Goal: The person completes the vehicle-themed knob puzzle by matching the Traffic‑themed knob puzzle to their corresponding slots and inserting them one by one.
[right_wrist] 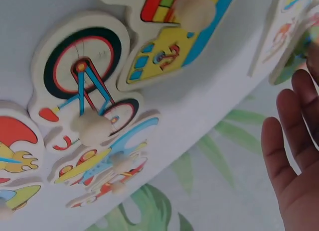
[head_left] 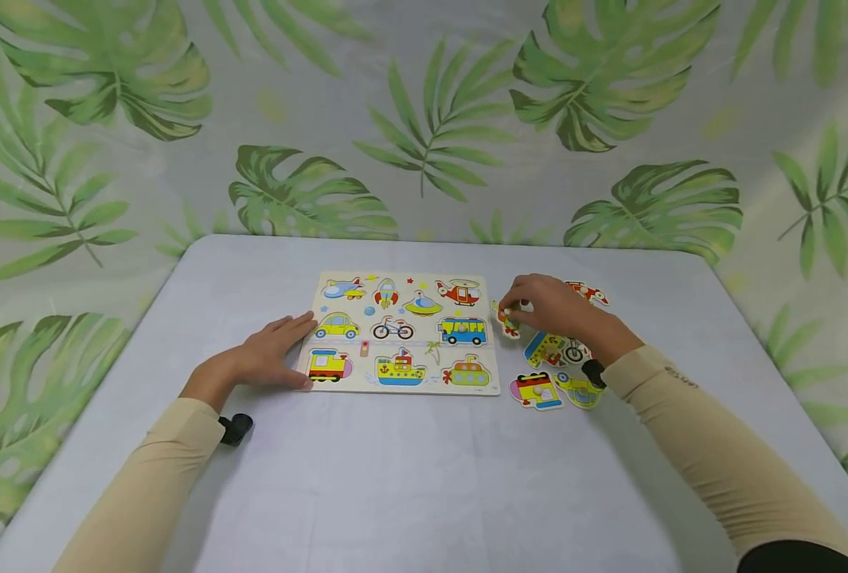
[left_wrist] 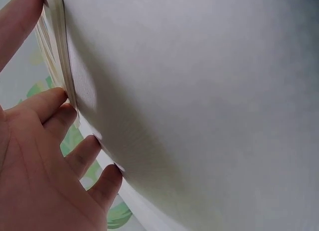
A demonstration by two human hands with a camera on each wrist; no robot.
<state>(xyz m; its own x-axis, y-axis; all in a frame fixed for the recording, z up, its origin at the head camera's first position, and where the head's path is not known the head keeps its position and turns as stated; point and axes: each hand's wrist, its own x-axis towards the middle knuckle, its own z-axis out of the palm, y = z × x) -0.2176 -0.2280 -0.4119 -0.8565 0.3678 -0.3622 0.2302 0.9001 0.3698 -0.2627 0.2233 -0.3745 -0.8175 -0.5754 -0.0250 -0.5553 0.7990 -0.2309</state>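
Note:
A white wooden puzzle board (head_left: 363, 374) printed with vehicles lies on the table. My left hand (head_left: 273, 356) rests against its left edge, fingers spread and fairly straight; in the left wrist view the fingertips (left_wrist: 107, 178) meet the edge and tabletop. Just off the board's right edge, my right hand (head_left: 549, 304) pinches a small green, yellow and red puzzle piece (head_left: 511, 330) between thumb and fingers. Its picture is partly covered. A knobbed bus piece (head_left: 459, 334) sits in the board's middle row. The right wrist view catches only part of the held piece (right_wrist: 285, 70).
Right of the board lie loose knobbed pieces: a ship (head_left: 538, 348), a bicycle (right_wrist: 79, 66), a train (head_left: 538, 391), a yellow car (head_left: 579, 390) and a red piece (head_left: 588, 292). A plane piece (right_wrist: 104, 159) lies beside the bicycle. Leaf-patterned cloth (head_left: 459, 215) hangs behind the table.

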